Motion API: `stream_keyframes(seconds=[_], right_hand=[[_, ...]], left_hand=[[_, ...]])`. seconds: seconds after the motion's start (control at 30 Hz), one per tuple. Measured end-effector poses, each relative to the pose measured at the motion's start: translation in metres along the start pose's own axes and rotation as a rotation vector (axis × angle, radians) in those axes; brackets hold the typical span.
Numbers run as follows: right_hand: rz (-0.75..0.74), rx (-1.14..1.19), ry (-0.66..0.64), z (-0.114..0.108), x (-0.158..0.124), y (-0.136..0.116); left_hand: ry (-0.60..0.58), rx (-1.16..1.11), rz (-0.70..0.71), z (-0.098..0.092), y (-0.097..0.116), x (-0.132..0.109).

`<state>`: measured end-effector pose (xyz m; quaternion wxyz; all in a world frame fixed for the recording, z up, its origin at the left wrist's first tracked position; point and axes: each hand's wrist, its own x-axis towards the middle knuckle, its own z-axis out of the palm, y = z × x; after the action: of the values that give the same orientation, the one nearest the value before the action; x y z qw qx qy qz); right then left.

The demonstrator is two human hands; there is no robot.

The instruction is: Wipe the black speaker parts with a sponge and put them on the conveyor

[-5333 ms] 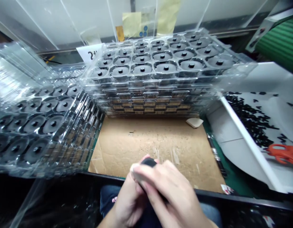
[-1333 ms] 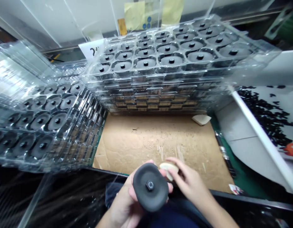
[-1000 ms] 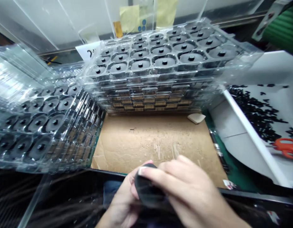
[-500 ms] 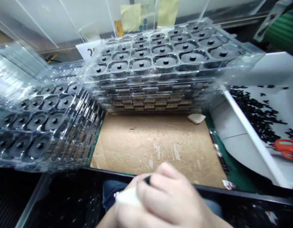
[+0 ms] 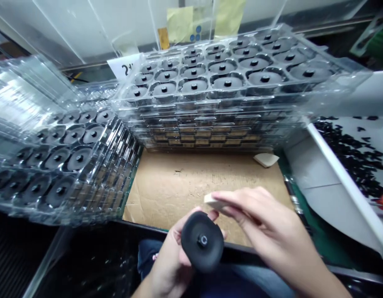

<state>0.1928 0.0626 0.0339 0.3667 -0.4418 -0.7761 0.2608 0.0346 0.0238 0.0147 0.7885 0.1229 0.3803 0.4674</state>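
Note:
My left hand [image 5: 171,263] grips a black oval part [image 5: 202,242] with a small round hub in its middle, held face up near the bench's front edge. My right hand [image 5: 272,231] hovers just above and right of it, its fingers pinched on a small pale flat pad [image 5: 213,202]. The pad is a little clear of the black part's upper edge. Both hands are over the front of a brown cardboard sheet [image 5: 191,182].
A tall stack of clear blister trays [image 5: 222,107] filled with the same black parts stands behind the cardboard. Another stack [image 5: 54,165] leans at the left. A second pale pad [image 5: 266,159] lies at the cardboard's back right. A white tray of small black pieces [image 5: 355,153] sits on the right.
My right hand, which covered the black part half a second ago, has lifted up and to the right with the pad. The part's face with its hub shows again.

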Motion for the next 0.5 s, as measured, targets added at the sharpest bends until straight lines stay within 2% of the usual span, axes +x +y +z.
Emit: stream_keyframes(seconds=[0.07, 0.13, 0.27, 0.33, 0.4, 0.47, 0.5], right_hand=[[0.192, -0.012, 0.026, 0.003, -0.014, 0.021], [0.314, 0.005, 0.004, 0.02, -0.033, 0.042], [0.375, 0.018, -0.089, 0.055, -0.063, 0.067], [0.403, 0.024, -0.087, 0.053, -0.064, 0.064], [0.435, 0.022, -0.023, 0.038, -0.054, 0.046], [0.37, 0.019, 0.088, 0.02, -0.039, 0.02], [0.27, 0.023, 0.134, 0.013, -0.031, 0.007]], left_hand=[[0.053, -0.093, 0.013, -0.001, 0.002, -0.005], [0.073, -0.142, 0.014, -0.003, 0.003, -0.007], [0.072, -0.134, -0.004, -0.01, 0.004, -0.005], [0.08, -0.109, -0.026, -0.011, 0.003, -0.003], [0.081, -0.084, -0.035, -0.009, 0.001, -0.001], [0.084, -0.071, -0.015, -0.008, -0.003, 0.001], [0.083, -0.067, -0.006, -0.008, -0.006, 0.001]])
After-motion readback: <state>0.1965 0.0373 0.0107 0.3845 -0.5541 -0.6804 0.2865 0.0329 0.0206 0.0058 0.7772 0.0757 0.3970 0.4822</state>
